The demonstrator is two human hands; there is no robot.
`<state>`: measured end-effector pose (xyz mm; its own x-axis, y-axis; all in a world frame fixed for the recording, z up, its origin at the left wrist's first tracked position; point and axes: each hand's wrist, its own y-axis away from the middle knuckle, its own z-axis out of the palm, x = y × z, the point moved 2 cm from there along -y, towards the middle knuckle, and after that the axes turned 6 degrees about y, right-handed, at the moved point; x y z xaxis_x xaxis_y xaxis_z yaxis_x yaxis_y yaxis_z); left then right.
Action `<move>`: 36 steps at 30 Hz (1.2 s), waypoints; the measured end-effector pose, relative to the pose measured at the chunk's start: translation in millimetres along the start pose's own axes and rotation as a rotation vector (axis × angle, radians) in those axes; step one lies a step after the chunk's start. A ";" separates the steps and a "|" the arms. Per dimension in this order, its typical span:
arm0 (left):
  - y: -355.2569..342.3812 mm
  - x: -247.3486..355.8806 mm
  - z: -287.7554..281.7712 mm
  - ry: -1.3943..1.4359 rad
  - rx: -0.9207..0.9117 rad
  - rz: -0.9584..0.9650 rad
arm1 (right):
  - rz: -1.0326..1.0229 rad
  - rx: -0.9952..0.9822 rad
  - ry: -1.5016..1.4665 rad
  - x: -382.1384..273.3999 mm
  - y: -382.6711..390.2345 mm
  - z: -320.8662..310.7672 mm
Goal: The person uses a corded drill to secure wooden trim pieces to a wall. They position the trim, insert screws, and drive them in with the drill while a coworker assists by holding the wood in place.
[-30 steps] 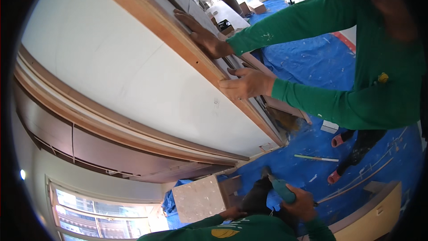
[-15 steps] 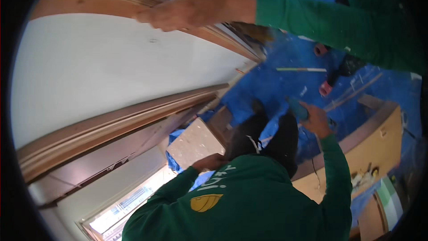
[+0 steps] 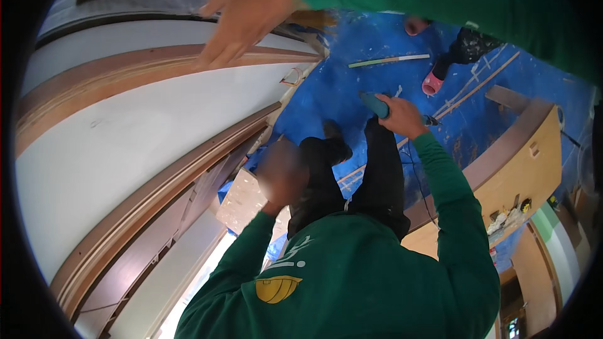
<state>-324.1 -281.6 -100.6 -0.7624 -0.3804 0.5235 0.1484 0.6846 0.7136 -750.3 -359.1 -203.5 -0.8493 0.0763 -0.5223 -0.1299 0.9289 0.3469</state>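
My right hand (image 3: 403, 117) is closed around a teal corded power tool (image 3: 375, 105), held out in front of my right knee. Its dark cord hangs down past my right thigh. My left hand (image 3: 282, 172) is lifted beside my left thigh, its fingers smeared by motion. To its left is a white panel (image 3: 144, 116) bordered by wooden trim. Above, a co-worker's hand (image 3: 251, 12) in a green sleeve reaches across from the upper right, its fingers spread over the brown wooden rail (image 3: 157, 63); whether they touch it I cannot tell.
Blue sheeting (image 3: 352, 97) covers the floor. A green-and-white strip (image 3: 389, 61) and a thin wooden stick (image 3: 480, 85) lie on it. A co-worker's pink shoe (image 3: 432, 83) stands beyond my tool. At right is a curved wooden board (image 3: 521, 163); a speckled board (image 3: 242, 204) lies at left.
My left hand has risen from beside my thigh. The whole view has shifted, bringing the right hand and tool higher in it. The co-worker's fingers have spread and now point downward.
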 end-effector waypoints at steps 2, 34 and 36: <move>-60.6 29.9 -16.1 -0.102 0.248 0.117 | -0.009 0.007 -0.026 13.2 -17.4 18.8; -375.8 -4.9 -30.2 0.033 1.033 0.571 | -0.097 0.214 -0.158 142.9 -165.7 185.6; -371.3 5.7 -26.8 0.035 1.035 0.596 | -0.103 0.205 -0.220 147.7 -180.0 196.9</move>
<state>-366.7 -554.6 -350.1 -0.7262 0.1611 0.6684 -0.1174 0.9288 -0.3515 -751.6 -443.7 -496.5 -0.7032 0.0339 -0.7102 -0.0844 0.9878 0.1307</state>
